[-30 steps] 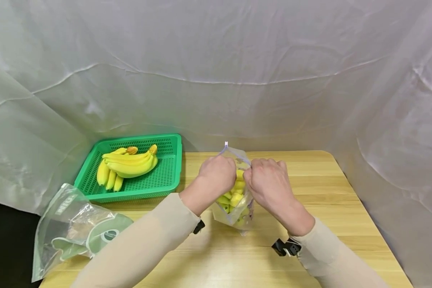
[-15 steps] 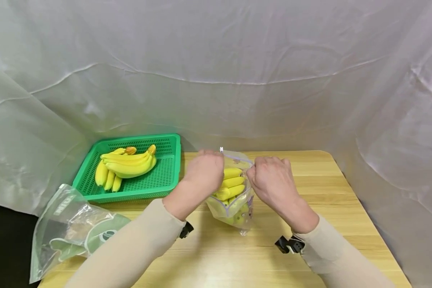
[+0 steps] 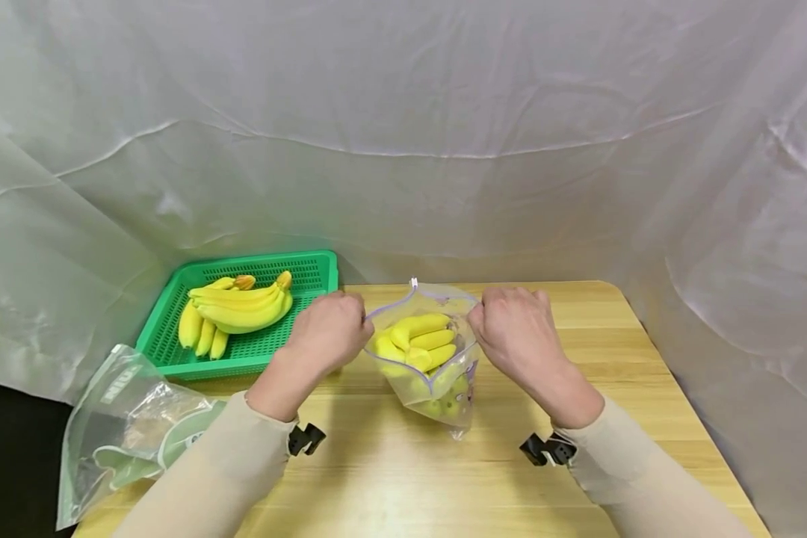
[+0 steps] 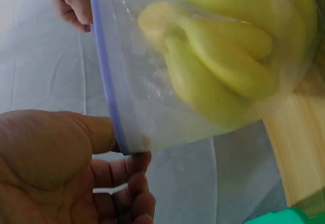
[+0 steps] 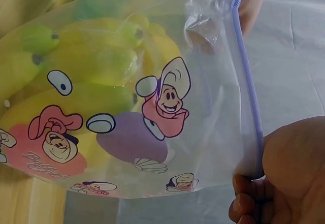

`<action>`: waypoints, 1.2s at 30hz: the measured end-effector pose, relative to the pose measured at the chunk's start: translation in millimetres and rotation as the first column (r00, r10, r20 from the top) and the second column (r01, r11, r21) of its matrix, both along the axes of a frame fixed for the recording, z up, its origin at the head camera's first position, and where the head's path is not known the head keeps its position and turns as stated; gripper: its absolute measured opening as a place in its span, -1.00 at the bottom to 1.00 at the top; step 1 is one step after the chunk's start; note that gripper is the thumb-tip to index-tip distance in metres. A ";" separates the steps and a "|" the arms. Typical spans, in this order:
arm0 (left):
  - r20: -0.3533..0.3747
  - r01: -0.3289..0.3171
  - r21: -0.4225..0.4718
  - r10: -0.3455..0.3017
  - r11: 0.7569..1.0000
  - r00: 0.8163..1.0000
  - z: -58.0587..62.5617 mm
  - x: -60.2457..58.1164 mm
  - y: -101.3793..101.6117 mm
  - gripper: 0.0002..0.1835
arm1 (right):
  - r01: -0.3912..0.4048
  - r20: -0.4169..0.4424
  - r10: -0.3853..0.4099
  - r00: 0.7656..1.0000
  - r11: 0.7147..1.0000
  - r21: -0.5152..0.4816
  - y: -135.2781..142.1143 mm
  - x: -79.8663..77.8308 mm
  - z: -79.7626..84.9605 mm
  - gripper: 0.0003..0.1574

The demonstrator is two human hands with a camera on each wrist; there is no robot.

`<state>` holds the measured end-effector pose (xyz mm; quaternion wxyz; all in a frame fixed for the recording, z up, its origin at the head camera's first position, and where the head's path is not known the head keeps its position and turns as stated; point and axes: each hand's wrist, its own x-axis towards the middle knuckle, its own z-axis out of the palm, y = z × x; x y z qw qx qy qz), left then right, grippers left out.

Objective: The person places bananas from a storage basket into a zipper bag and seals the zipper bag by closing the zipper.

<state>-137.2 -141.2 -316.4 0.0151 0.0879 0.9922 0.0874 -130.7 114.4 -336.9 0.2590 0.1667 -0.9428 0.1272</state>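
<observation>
A clear zip bag (image 3: 413, 394) with purple edging hangs spread wide at its mouth between my hands. Yellow bananas (image 3: 433, 339) lie inside it, seen through the opening. My left hand (image 3: 329, 332) pinches the left end of the rim; the left wrist view shows its thumb and fingers on the purple strip (image 4: 106, 76). On the other side, my right hand (image 3: 516, 329) grips the right corner. Printed cartoon figures (image 5: 167, 99) cover the bag's face in the right wrist view. A white slider (image 3: 414, 283) sits at the far side of the rim.
A green basket (image 3: 309, 340) at the back left holds two bunches of bananas (image 3: 242, 308). A clear bag with green print (image 3: 134, 418) lies at the left table edge, partly behind my left sleeve. Pale sheeting (image 3: 403, 202) hangs behind the wooden table (image 3: 578, 373).
My left hand has moved left with its side of the rim, pulling the mouth from narrow to wide. More bananas inside show. My right hand has shifted slightly right.
</observation>
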 end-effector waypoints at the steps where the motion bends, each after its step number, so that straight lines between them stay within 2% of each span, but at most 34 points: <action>1: 0.002 0.010 0.014 -0.010 1.000 1.000 1.1 0.1 0.2 -0.78 | 0.000 -0.004 0.000 1.000 1.000 0.001 0.0 -0.3 1.2 -0.61; 5: 0.040 0.025 0.105 -0.030 0.994 0.999 8.0 5.3 5.3 -0.75 | 0.000 -0.039 0.001 0.999 1.000 0.030 0.8 -1.8 8.0 -0.58; 8: 0.036 0.046 0.166 -0.053 0.985 0.998 13.9 12.1 12.2 -0.77 | 0.001 -0.057 0.002 0.998 0.998 0.056 2.0 -3.3 15.3 -0.57; 13: 0.010 0.096 0.245 -0.102 0.965 0.995 17.8 19.9 22.7 -0.80 | 0.002 -0.011 -0.001 1.000 0.997 0.076 3.8 -6.5 24.6 -0.60; 15: 0.023 0.105 0.277 -0.116 0.955 0.993 16.1 19.7 23.9 -0.72 | 0.000 0.014 -0.001 1.000 0.997 0.079 4.2 -7.8 25.6 -0.62; 17: 0.035 0.092 0.311 -0.108 0.946 0.994 13.4 16.4 22.3 -0.64 | -0.003 0.032 0.001 1.000 0.997 0.079 4.5 -9.0 25.5 -0.64; 20: 0.043 0.036 0.385 -0.057 0.922 0.997 7.7 4.4 15.2 -0.61 | -0.005 0.045 0.002 0.999 0.997 0.073 4.9 -10.2 24.9 -0.65; 22: 0.041 -0.002 0.444 -0.018 0.896 0.999 1.8 -7.5 9.4 -0.69 | -0.006 0.045 0.002 0.999 0.998 0.070 5.6 -10.4 24.5 -0.66; 24: 0.049 0.000 0.507 -0.029 0.862 0.998 -6.5 -20.7 3.8 -0.74 | -0.006 0.047 0.003 0.999 0.998 0.066 6.5 -10.3 24.2 -0.66; 27: 0.096 0.054 0.606 -0.140 0.794 0.986 -19.9 -36.7 -3.4 -0.69 | -0.013 0.055 0.010 0.998 0.998 0.063 6.7 -11.0 23.1 -0.65; 30: 0.131 0.119 0.675 -0.276 0.728 0.952 -29.6 -44.2 -9.2 -0.72 | -0.020 0.064 0.017 0.998 0.998 0.058 6.5 -11.8 22.2 -0.64; 32: 0.126 0.163 0.692 -0.340 0.704 0.932 -33.5 -45.2 -11.4 -0.79 | -0.021 0.065 0.017 0.998 0.998 0.053 6.8 -12.7 21.6 -0.64; 36: 0.084 0.262 0.682 -0.429 0.683 0.899 -36.7 -41.7 -9.9 -0.78 | -0.011 0.067 0.009 0.998 0.999 0.039 8.3 -14.3 21.2 -0.66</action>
